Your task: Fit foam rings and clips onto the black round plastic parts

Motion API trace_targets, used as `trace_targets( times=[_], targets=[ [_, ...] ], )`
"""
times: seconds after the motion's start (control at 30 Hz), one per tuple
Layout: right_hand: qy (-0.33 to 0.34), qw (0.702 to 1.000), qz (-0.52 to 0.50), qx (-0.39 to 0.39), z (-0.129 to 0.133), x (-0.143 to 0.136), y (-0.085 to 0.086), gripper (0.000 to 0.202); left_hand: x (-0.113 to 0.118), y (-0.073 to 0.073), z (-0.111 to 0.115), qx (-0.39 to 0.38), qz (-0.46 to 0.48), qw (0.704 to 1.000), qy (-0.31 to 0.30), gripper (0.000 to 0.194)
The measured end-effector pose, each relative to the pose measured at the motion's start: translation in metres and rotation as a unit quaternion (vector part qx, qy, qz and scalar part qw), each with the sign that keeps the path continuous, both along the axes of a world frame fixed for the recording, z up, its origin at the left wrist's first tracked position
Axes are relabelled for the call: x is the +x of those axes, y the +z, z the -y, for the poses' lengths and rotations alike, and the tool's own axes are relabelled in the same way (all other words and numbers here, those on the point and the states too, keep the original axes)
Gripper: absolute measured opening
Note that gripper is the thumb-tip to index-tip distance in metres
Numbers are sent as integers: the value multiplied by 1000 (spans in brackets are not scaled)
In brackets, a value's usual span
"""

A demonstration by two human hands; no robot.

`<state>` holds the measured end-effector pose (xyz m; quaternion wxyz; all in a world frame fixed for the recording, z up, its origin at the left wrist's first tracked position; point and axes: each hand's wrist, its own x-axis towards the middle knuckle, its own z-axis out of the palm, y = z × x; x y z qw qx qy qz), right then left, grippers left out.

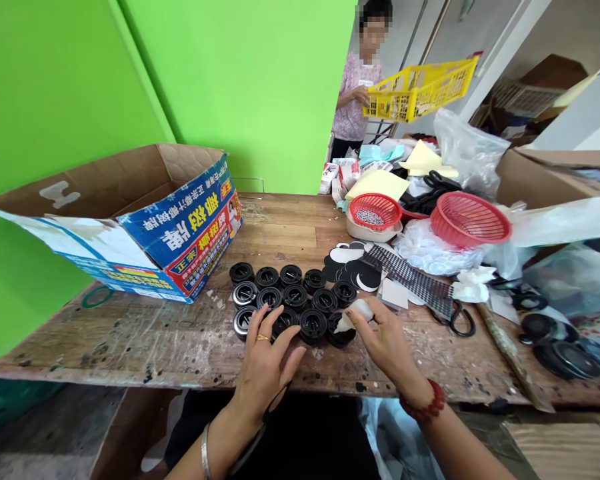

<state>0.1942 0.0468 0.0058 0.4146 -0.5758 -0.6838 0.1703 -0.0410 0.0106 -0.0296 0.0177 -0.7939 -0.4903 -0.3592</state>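
Several round black plastic parts (295, 295) stand in rows on the wooden bench in front of me. My right hand (380, 333) grips a small white squeeze bottle (359, 313), its nozzle tilted down at the round part in the front right corner. Over the front left of the rows hovers my left hand (267, 357), fingers spread, nothing held; whether its fingertips touch the parts I cannot tell. Behind the rows on the right lie black and white paper discs (347, 261) and a dark perforated strip (405, 277).
A blue printed carton (180, 227) stands open at left. Scissors (461, 321), a wooden stick (510, 353) and black round pieces (563, 357) lie at right. Red baskets (470, 220) and plastic bags (467, 147) crowd the back right. Beyond, a person (357, 100) holds a yellow crate (420, 93).
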Motion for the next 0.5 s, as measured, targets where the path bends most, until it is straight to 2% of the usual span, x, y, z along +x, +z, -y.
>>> trace_targets(
  times=[0.13,0.27,0.37,0.5],
  targets=[
    [-56,987,-123,-85,-13,7,-9,38,-8,-1,7,4,-16,1000,19,21],
    [-49,960,-240,-133,-25,2,-15,47,-3,-2,14,-9,-22,999,26,21],
    [-26,963,-225,-144,-27,-12,-12,48,5,-1,19,-27,-30,999,29,22],
    [-4,978,-172,-120,-20,-30,-6,45,7,-2,21,-55,-33,997,37,22]
  ],
)
